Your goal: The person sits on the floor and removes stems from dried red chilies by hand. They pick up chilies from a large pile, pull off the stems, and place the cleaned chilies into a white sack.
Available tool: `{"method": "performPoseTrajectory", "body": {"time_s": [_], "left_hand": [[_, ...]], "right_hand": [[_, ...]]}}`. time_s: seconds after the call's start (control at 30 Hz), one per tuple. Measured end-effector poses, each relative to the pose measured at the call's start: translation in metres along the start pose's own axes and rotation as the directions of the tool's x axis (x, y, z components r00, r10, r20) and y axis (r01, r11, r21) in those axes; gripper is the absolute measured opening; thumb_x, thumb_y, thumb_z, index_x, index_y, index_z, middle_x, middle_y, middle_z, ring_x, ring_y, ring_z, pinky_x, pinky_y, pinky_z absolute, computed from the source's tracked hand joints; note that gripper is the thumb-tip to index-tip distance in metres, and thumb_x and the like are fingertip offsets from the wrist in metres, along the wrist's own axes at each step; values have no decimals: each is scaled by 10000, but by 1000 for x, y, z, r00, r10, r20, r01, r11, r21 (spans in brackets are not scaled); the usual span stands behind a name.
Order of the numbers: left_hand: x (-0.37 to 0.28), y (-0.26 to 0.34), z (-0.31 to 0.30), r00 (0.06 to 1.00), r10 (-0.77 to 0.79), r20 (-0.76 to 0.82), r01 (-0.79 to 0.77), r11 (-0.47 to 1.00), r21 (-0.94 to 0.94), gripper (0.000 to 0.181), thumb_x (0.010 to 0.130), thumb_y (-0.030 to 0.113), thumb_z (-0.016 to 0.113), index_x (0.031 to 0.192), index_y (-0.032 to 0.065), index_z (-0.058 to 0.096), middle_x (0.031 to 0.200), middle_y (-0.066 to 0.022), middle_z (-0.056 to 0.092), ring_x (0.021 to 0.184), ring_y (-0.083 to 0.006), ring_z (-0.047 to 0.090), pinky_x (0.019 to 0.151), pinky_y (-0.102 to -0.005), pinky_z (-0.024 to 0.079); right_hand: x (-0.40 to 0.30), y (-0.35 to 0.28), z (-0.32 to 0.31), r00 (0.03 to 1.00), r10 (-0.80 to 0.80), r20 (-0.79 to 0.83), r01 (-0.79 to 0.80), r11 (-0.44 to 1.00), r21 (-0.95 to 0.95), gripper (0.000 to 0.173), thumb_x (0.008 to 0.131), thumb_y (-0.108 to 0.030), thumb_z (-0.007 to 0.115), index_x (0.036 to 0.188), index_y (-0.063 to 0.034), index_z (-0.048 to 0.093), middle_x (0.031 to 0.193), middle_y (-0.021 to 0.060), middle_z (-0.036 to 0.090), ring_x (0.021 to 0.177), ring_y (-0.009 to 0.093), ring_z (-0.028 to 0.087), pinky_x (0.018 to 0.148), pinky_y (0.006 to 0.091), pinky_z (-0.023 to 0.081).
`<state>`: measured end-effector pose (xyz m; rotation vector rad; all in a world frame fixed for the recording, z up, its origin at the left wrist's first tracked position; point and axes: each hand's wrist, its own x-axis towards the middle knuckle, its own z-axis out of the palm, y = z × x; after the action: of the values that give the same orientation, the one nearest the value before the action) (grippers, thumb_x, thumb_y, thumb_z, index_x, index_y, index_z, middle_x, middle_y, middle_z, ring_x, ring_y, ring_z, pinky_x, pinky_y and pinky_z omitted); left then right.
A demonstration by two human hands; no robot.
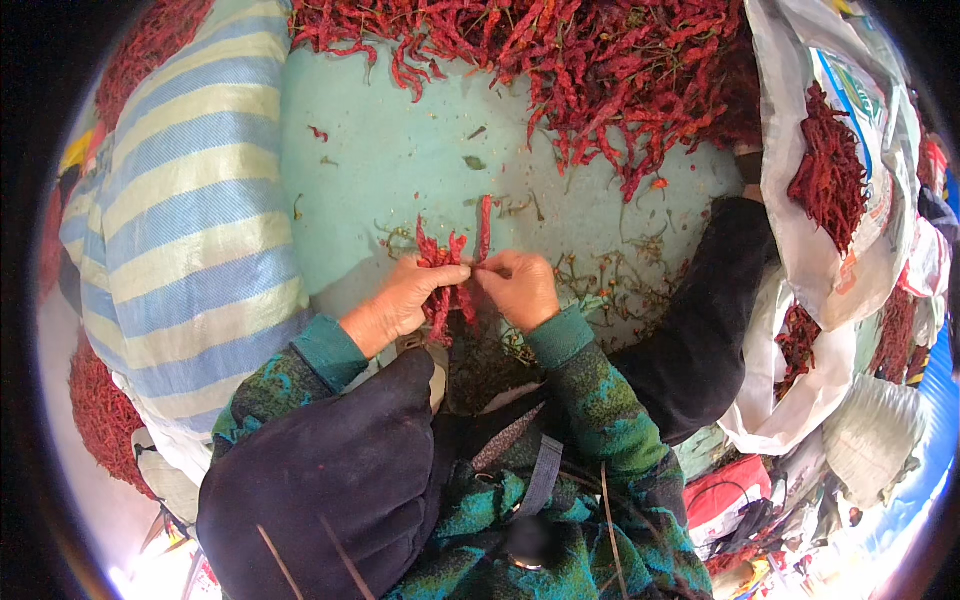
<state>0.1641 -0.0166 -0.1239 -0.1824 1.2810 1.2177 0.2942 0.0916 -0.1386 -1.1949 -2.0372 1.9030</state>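
My left hand (420,294) is closed around a small bunch of dried red chillies (440,315), whose ends stick out above and below the fingers. Just to its right, my right hand (519,285) has thumb and forefinger pinched at the base of one dried chilli (485,227) that points away from me. The fingertips of both hands almost meet; whether they touch is hard to tell. Loose chilli stems (611,289) lie on the pale green sheet (360,165) right of my right hand. A large heap of dried red chillies (600,67) covers the sheet's far side.
A stuffed blue-and-cream striped woven sack (202,202) stands at the left, with more chillies (105,412) beyond it. White sacks (784,150) holding chillies are at the right. My bent legs (322,472) frame the near side. A red and white bag (727,495) lies lower right.
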Motion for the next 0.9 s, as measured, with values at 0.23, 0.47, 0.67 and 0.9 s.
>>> {"method": "performPoseTrajectory", "body": {"time_s": [0.23, 0.47, 0.67, 0.9], "left_hand": [[1, 10, -7, 996, -29, 80, 40, 988, -146, 196, 792, 48, 613, 980, 0, 581, 837, -107, 619, 751, -205, 609, 717, -386, 536], [9, 9, -13, 995, -33, 89, 55, 964, -259, 178, 798, 62, 614, 962, 3, 574, 759, -81, 581, 721, -206, 594, 715, -395, 534], [9, 7, -14, 994, -29, 104, 58, 958, -281, 176, 799, 77, 626, 954, 5, 584, 783, -80, 600, 732, -204, 599, 700, -371, 527], [7, 3, 6, 997, -28, 77, 44, 975, -219, 166, 777, 73, 676, 919, 31, 601, 850, -61, 625, 765, -177, 617, 672, -339, 530]], "right_hand": [[29, -4, 6, 964, -153, -218, 17, 852, -523, 185, 748, -199, 613, 765, -21, 568, 729, 165, 591, 686, 352, 603, 580, 433, 474], [38, 18, 7, 965, -165, -203, 61, 896, -440, 163, 732, -170, 632, 771, -34, 551, 745, 140, 589, 617, 292, 597, 558, 403, 470], [9, 7, -3, 986, 166, 14, -155, 884, 442, 108, 731, -68, 640, 789, 2, 581, 680, 117, 609, 591, 121, 557, 568, 282, 455], [-7, -6, 7, 970, -233, -71, 230, 972, -46, 101, 757, -77, 626, 762, 19, 594, 701, 120, 617, 612, 110, 560, 561, 292, 454]]}}
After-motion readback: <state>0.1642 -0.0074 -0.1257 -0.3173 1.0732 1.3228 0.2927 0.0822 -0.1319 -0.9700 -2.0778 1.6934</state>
